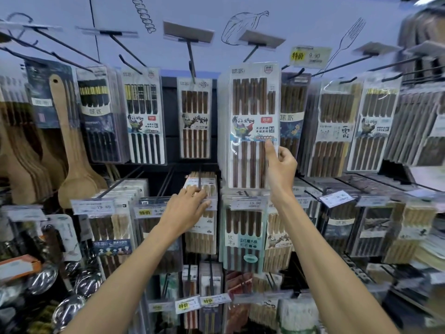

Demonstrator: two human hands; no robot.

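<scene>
The right hand (pixel 281 165) pinched the right edge of a pack of dark chopsticks (pixel 250 112), thumb on its front, holding it up before the top row of hooks. The left hand (pixel 190 203) lay flat, fingers straight, on a pack of pale chopsticks (pixel 201 237) lower down.

Right hand (pixel 281 165) pinches a chopstick pack (pixel 252 126); left hand (pixel 190 203) rests on lower packs (pixel 202 237).
</scene>
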